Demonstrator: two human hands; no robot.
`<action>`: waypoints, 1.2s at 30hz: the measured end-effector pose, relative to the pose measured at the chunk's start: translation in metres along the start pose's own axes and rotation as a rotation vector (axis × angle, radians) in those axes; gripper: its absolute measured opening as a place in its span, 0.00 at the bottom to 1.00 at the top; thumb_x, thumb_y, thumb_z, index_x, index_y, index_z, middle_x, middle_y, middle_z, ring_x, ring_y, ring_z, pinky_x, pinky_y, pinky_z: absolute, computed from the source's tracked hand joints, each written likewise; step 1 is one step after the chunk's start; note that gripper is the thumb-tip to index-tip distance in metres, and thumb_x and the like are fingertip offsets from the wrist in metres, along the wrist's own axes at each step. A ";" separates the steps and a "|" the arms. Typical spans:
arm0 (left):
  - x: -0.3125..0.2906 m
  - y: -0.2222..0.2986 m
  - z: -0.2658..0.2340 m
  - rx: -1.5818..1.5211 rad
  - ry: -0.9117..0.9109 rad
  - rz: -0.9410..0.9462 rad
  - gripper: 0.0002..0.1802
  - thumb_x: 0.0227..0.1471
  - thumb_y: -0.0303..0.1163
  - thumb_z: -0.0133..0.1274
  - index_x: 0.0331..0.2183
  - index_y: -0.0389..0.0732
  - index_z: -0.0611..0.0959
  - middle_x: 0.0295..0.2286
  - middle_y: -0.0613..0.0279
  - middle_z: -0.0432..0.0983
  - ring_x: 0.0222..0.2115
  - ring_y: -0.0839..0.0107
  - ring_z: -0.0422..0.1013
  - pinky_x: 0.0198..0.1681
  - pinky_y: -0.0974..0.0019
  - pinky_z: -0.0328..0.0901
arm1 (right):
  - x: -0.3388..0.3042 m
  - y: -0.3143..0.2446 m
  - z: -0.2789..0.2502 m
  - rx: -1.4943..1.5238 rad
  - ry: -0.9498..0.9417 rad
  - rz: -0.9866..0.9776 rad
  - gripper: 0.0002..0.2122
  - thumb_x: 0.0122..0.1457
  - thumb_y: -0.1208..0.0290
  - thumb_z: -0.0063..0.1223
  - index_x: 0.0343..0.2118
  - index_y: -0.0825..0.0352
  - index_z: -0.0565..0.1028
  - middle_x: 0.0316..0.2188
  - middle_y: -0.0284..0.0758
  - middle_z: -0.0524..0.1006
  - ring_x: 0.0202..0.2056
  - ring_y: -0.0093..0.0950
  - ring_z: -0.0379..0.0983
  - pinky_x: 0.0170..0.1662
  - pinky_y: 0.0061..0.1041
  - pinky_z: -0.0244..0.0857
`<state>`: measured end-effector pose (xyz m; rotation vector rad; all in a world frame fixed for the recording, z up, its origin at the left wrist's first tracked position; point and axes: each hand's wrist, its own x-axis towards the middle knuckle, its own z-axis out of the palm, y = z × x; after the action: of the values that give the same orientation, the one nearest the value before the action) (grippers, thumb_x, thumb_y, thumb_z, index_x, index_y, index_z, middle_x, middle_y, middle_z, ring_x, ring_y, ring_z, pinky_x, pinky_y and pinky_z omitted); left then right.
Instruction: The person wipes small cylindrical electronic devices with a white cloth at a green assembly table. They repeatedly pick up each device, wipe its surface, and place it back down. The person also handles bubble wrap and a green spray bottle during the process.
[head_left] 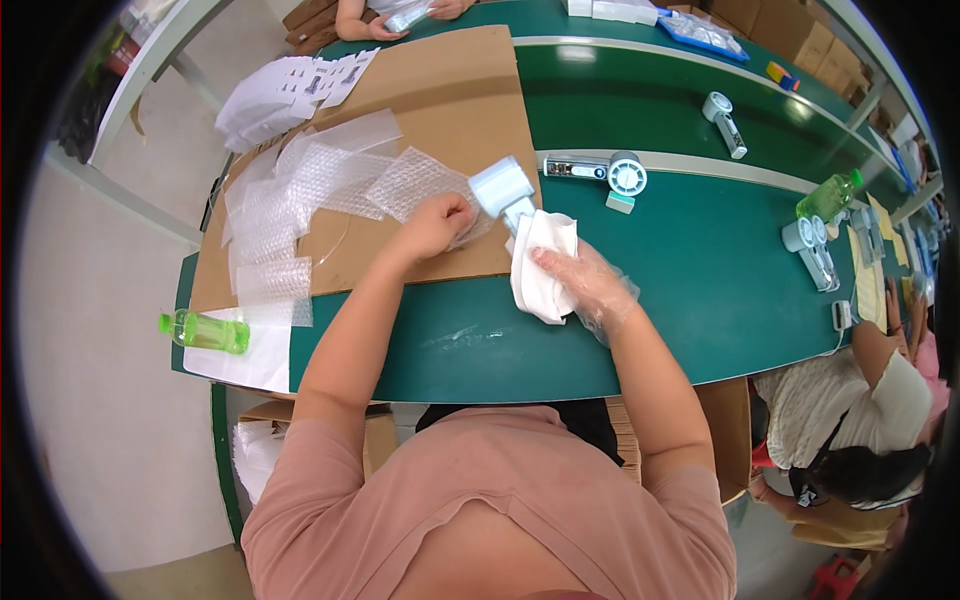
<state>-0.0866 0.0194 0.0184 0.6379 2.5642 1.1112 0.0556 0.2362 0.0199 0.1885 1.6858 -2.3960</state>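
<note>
My right hand, in a thin clear plastic glove, is closed around a folded white cloth. Out of the cloth's upper end sticks the round head of a pale blue handheld fan, its handle mostly covered by the cloth and fingers. My bare left hand lies left of the fan, its fingers curled at the edge of a bubble wrap sheet and seemingly pinching it. More bubble wrap pieces overlap on the brown cardboard sheet under that hand.
A fan lies on the green table by a small box; others rest farther right. Green bottles lie left and stand right. White printed papers sit far left. People work across the table and at right.
</note>
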 end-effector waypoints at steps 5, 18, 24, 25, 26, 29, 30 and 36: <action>0.006 -0.007 -0.008 -0.340 -0.101 -0.141 0.07 0.53 0.27 0.48 0.32 0.37 0.80 0.22 0.70 0.71 0.21 0.80 0.64 0.23 0.73 0.61 | 0.006 0.000 0.003 0.002 -0.016 0.186 0.21 0.59 0.62 0.55 0.49 0.72 0.68 0.37 0.36 0.75 0.36 0.24 0.75 0.39 0.24 0.70; 0.002 0.002 -0.021 -0.130 -0.018 -0.124 0.07 0.55 0.30 0.50 0.29 0.39 0.80 0.20 0.71 0.69 0.21 0.80 0.62 0.23 0.71 0.59 | 0.027 0.012 0.001 -0.307 -0.086 0.248 0.21 0.58 0.59 0.56 0.46 0.72 0.70 0.36 0.35 0.76 0.35 0.23 0.74 0.39 0.21 0.68; -0.008 0.033 -0.015 0.375 0.247 0.398 0.08 0.51 0.30 0.50 0.25 0.37 0.78 0.24 0.48 0.75 0.25 0.52 0.71 0.29 0.53 0.64 | 0.018 0.012 0.001 -0.094 -0.084 0.216 0.20 0.58 0.58 0.56 0.44 0.71 0.72 0.32 0.35 0.77 0.30 0.23 0.75 0.34 0.24 0.70; -0.014 0.041 -0.011 0.500 0.235 0.345 0.06 0.49 0.30 0.50 0.25 0.38 0.78 0.26 0.47 0.76 0.27 0.48 0.71 0.30 0.51 0.64 | 0.016 0.001 0.004 -0.288 -0.074 0.241 0.18 0.57 0.57 0.55 0.40 0.69 0.74 0.28 0.33 0.77 0.26 0.23 0.74 0.30 0.24 0.69; -0.018 0.055 -0.002 0.610 0.208 0.338 0.06 0.48 0.30 0.50 0.25 0.39 0.79 0.28 0.46 0.76 0.29 0.45 0.71 0.31 0.48 0.64 | 0.027 0.026 -0.008 -0.239 -0.094 0.151 0.17 0.57 0.55 0.56 0.37 0.67 0.76 0.25 0.31 0.77 0.24 0.23 0.74 0.28 0.23 0.68; -0.040 0.073 0.033 0.778 0.104 0.333 0.06 0.47 0.29 0.50 0.29 0.40 0.79 0.27 0.48 0.76 0.30 0.49 0.73 0.31 0.50 0.66 | 0.023 0.023 0.002 -0.265 -0.130 0.075 0.20 0.57 0.51 0.54 0.34 0.67 0.76 0.24 0.33 0.76 0.24 0.24 0.71 0.29 0.25 0.66; -0.042 0.074 0.038 0.781 0.147 0.400 0.06 0.47 0.29 0.50 0.29 0.40 0.78 0.27 0.50 0.75 0.30 0.49 0.73 0.31 0.50 0.66 | 0.027 0.026 0.001 -0.291 -0.136 0.038 0.21 0.57 0.50 0.54 0.36 0.67 0.76 0.26 0.34 0.76 0.25 0.25 0.71 0.30 0.27 0.67; -0.044 0.061 0.035 0.162 0.389 0.485 0.05 0.52 0.22 0.48 0.34 0.34 0.75 0.28 0.56 0.72 0.27 0.65 0.68 0.31 0.61 0.63 | 0.026 0.028 0.004 0.191 -0.063 -0.203 0.22 0.58 0.53 0.54 0.43 0.70 0.73 0.32 0.34 0.77 0.32 0.24 0.73 0.36 0.26 0.68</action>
<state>-0.0167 0.0570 0.0437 1.2452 2.9390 1.2826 0.0372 0.2202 -0.0104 -0.0317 1.5136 -2.6804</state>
